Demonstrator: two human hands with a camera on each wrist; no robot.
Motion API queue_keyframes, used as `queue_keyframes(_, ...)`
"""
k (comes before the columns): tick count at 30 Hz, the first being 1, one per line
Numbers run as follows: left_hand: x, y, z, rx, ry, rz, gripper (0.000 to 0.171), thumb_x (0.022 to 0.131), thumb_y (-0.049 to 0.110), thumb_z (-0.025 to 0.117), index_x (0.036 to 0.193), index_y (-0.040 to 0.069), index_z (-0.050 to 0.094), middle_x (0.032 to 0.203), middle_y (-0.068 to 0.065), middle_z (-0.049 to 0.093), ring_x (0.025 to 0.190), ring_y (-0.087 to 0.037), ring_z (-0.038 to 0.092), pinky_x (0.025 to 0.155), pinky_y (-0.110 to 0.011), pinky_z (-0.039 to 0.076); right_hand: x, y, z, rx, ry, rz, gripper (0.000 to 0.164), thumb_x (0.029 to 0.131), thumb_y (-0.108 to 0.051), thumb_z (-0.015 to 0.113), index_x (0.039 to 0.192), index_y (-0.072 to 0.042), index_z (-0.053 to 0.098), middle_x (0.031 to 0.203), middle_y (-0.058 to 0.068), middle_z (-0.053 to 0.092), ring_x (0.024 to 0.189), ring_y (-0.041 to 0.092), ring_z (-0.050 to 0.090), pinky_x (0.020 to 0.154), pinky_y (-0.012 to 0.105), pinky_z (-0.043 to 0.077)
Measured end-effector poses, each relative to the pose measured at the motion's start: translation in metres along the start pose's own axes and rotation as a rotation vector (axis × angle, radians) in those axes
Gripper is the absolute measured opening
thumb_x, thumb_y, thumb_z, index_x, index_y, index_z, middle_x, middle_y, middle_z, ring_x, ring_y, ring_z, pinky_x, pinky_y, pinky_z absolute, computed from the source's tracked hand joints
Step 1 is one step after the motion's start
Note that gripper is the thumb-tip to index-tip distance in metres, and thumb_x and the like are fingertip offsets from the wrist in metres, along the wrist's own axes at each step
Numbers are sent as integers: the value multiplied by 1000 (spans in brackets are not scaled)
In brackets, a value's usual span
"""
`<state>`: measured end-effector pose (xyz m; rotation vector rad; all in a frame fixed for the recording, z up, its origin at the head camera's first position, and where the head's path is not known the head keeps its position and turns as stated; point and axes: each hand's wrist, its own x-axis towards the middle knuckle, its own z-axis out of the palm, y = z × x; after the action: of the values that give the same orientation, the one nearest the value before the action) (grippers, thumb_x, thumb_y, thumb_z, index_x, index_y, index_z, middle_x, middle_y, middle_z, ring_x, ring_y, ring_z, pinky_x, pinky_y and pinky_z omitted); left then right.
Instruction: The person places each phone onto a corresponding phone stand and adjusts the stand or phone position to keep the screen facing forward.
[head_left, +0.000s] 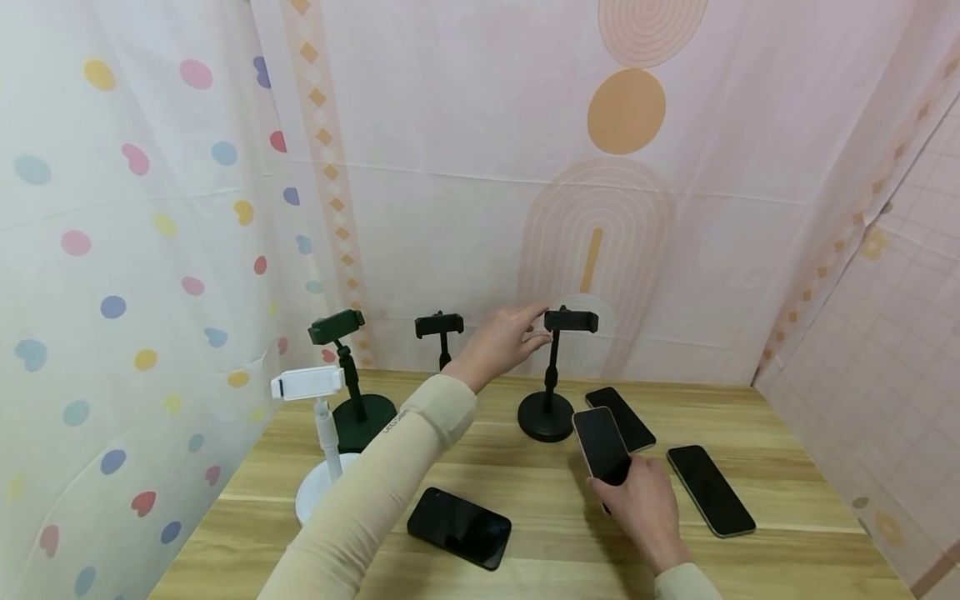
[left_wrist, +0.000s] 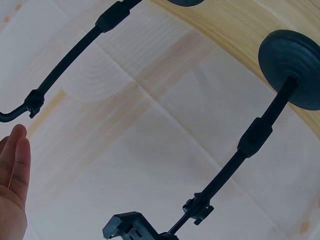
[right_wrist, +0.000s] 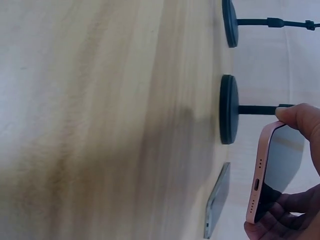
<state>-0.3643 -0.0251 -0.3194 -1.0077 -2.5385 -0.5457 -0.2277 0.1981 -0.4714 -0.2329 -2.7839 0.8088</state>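
Observation:
My left hand (head_left: 504, 343) reaches to the left side of the clamp on a black phone stand (head_left: 551, 375), thumb and fingers apart. In the left wrist view, straight fingers (left_wrist: 20, 165) lie beside that stand's bent neck (left_wrist: 34, 102); whether they touch it I cannot tell. My right hand (head_left: 647, 504) grips the lower end of a smartphone with a pink edge (head_left: 602, 443), dark screen up. The right wrist view shows this phone (right_wrist: 260, 175) tilted above the table, thumb on one side and fingers on the other.
A second black stand (head_left: 440, 327), a green stand (head_left: 348, 375) and a white stand (head_left: 325, 425) are farther left. Dark phones lie on the wooden table: one in front (head_left: 459, 528), one behind the held phone (head_left: 630, 421), one at right (head_left: 711, 490). Patterned curtains surround the table.

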Motion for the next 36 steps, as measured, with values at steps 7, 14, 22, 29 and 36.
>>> queue_keyframes(7,-1,1,4,-15,88,40,49,97,24,67,141,8,53,125,-10,66,101,-20,69,85,-34,55,4,-11,-8,15,90,-46,78,75,-43,82,117,19,58,108,34,59,92,42,61,76,53,51)
queue_keyframes(14,-1,2,4,2,108,66,46,96,24,68,138,7,56,128,-10,65,101,-18,69,85,-32,55,8,-22,-14,54,163,-78,79,74,-43,83,120,17,58,111,33,57,102,44,56,83,55,48)
queue_keyframes(22,-1,2,4,18,122,89,46,97,25,67,138,6,56,129,-10,64,101,-18,69,85,-32,54,10,-33,-23,97,212,-90,71,75,-40,82,119,12,60,109,30,57,98,43,57,81,55,47)
queue_keyframes(29,-1,1,4,18,121,95,46,98,26,66,139,7,56,129,-10,65,101,-17,69,87,-32,54,13,-41,-34,139,259,-94,71,75,-40,84,120,10,60,109,28,57,99,42,57,79,54,47)
queue_keyframes(36,-2,2,5,25,152,115,44,97,25,67,136,6,58,121,-10,68,97,-20,70,81,-32,56,21,-48,-43,168,321,-124,69,76,-41,84,119,9,61,105,25,59,95,38,55,76,51,46)
